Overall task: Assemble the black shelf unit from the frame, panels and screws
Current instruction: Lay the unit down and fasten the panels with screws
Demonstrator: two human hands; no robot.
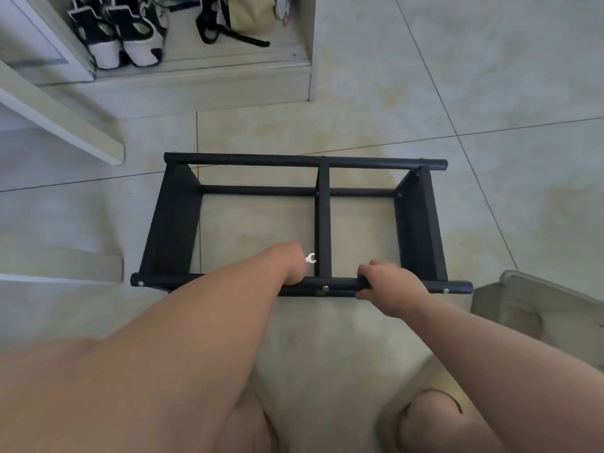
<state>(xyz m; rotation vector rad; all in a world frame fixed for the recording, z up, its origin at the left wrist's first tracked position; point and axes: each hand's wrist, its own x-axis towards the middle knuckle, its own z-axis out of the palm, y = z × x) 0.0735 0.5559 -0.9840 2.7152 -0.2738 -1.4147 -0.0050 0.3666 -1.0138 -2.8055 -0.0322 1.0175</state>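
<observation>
The black shelf frame [304, 160] lies on the tiled floor, with two round rails, a centre bar and a black panel at each end. My right hand [389, 282] grips the near rail just right of the centre bar. My left hand [292, 264] is curled over the same rail left of the centre bar and holds a small silver wrench [311, 258], whose open jaw sticks out by the centre bar. Silver screw heads show on the near rail at its left end [140, 283], middle [325, 288] and right end [446, 291].
A white cabinet with black-and-white shoes [121, 34] and a bag stands at the back left. A white sloping board [62, 119] leans at the left. A translucent plastic box [536, 308] sits on the floor at the right. My knees show at the bottom.
</observation>
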